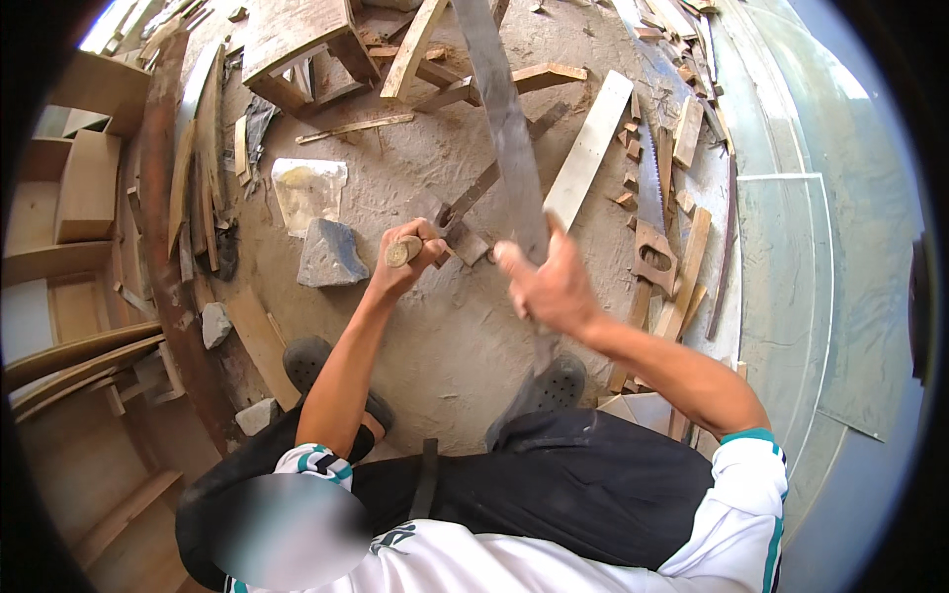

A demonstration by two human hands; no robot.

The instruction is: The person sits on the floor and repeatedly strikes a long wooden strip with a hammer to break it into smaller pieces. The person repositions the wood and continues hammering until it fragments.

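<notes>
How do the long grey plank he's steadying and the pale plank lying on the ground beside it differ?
The grey plank is weathered and dark, while the pale plank looks fresh and light. The grey plank is longer, running from the top edge down to the right hand; the pale plank is shorter and lies untouched. The left hand grips a wooden handle. Both are flat, straight boards.

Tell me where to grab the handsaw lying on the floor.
Grip the handsaw by its wooden handle, which has a cut-out for fingers and lies at the end nearer the person. Come from that near end, probably with the right hand; the toothed blade points away.
</notes>
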